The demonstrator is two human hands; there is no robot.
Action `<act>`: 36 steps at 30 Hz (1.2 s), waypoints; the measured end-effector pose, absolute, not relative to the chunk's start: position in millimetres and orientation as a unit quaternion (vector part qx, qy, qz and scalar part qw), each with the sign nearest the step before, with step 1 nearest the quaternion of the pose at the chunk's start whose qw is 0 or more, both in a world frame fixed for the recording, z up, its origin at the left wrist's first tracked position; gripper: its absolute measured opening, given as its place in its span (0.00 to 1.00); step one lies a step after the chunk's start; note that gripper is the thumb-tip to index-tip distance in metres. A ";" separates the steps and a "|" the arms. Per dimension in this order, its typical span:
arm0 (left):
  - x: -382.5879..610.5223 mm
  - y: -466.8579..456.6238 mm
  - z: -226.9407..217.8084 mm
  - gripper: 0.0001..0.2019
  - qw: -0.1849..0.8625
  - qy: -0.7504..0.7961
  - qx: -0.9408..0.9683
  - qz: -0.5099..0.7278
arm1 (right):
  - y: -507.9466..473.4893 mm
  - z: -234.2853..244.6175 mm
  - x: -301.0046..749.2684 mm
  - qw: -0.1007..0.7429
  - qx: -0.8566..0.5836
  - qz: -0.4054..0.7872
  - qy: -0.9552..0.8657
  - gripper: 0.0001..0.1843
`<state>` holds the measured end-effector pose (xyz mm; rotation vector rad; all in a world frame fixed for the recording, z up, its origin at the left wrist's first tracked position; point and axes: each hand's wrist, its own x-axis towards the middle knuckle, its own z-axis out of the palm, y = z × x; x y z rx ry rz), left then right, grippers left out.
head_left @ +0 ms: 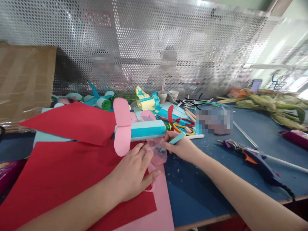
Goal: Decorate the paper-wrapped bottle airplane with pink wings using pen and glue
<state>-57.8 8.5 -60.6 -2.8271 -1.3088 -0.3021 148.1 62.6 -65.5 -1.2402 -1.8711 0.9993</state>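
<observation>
My right hand (pixel 179 146) grips a light teal marker (pixel 177 138), its lower end at a clear plastic piece (pixel 157 152) on pink paper (pixel 162 199). My left hand (pixel 134 170) lies with fingers spread on the red paper (pixel 72 170), fingertips touching the edge of the clear piece. Just beyond both hands is a bottle wrapped in light and bright blue paper (pixel 148 129), with a green neck pointing right. Pink rounded paper wings (pixel 122 112) cross its left part. A small red paper fin (pixel 170 114) shows by the neck.
Scissors (pixel 186 126) with red and yellow handles lie beyond my right hand. A hot glue gun (pixel 252 160) rests at right, near corn husks (pixel 271 104). Behind are a yellow decorated bottle (pixel 146 103), paper cups (pixel 173 95) and a perforated metal screen (pixel 144 41). Cardboard (pixel 26 83) stands left.
</observation>
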 end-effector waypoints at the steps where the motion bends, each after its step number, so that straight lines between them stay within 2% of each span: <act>1: -57.8 8.5 -60.5 0.30 0.006 -0.418 -0.903 -0.095 | 62.9 -65.6 148.2 0.337 -0.480 0.382 -0.714 0.10; 4: -57.7 8.0 -60.2 0.32 0.004 -0.418 -0.904 -0.087 | 64.5 -65.3 149.0 0.352 -0.485 0.380 -0.705 0.11; 10: -57.8 7.4 -59.7 0.32 0.004 -0.423 -0.903 -0.077 | 67.4 -60.2 152.4 0.507 -0.503 0.385 -0.584 0.17; 14: -58.1 7.8 -61.2 0.32 0.007 -0.425 -0.902 -0.077 | 67.2 -57.9 153.6 0.544 -0.493 0.425 -0.530 0.19; 24: -59.1 8.1 -64.8 0.31 -0.001 -0.424 -0.901 -0.087 | 67.5 -60.3 152.4 0.534 -0.518 0.409 -0.528 0.22; 36: -57.5 8.0 -60.4 0.30 0.000 -0.415 -0.905 -0.089 | 65.5 -64.5 148.5 0.421 -0.479 0.392 -0.663 0.15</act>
